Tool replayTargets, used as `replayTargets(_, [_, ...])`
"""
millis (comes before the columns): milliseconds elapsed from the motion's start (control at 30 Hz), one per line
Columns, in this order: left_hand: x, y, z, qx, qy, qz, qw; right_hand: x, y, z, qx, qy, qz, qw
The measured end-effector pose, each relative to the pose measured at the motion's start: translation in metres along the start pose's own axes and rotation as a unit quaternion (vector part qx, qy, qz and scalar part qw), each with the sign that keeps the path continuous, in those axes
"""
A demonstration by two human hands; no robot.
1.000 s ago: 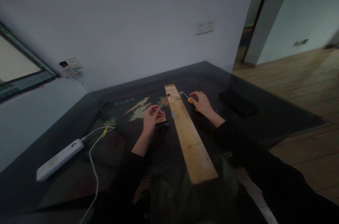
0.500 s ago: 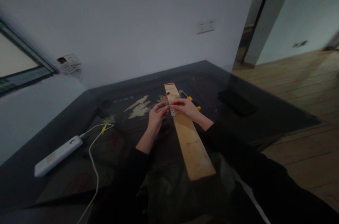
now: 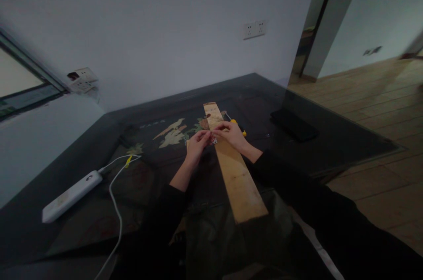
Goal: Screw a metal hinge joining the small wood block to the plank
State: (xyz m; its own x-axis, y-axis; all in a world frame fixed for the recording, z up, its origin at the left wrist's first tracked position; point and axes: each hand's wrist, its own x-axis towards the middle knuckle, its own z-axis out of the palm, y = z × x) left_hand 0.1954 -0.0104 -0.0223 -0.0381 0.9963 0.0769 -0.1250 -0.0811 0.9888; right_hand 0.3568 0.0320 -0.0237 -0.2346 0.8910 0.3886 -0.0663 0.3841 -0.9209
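A long wooden board (image 3: pixel 238 181) lies on the dark table, pointing away from me. My left hand (image 3: pixel 197 144) is beside its left edge, fingers pinched together. My right hand (image 3: pixel 230 133) hovers over the board, thumb and forefinger pinched close to the left fingertips. Whatever sits between the fingertips is too small to make out. Below them a small metal plate with holes (image 3: pixel 214 140) shows on the board, partly covered by my fingers. A screwdriver with a yellow handle (image 3: pixel 243 132) lies just right of the board, partly behind my right hand.
A white power strip (image 3: pixel 72 196) with a white cable (image 3: pixel 118 216) lies on the left of the table (image 3: pixel 155 114). At the right is a black flat object (image 3: pixel 294 125). Wall sockets (image 3: pixel 254 29) are on the wall behind.
The view has shifted slightly. My left hand has turned a little, and both hands stay pinched together at the board's left edge. The board has not visibly moved on the table.
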Motion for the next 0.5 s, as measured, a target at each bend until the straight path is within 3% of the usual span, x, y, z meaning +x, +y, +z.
replayTargets(500, [-0.0011, -0.0017, 0.0012, 0.034, -0.041, 0.035, 0.998, 0.0009, 0.0064, 0.0035, 0.009, -0.010, -0.012, 1.000])
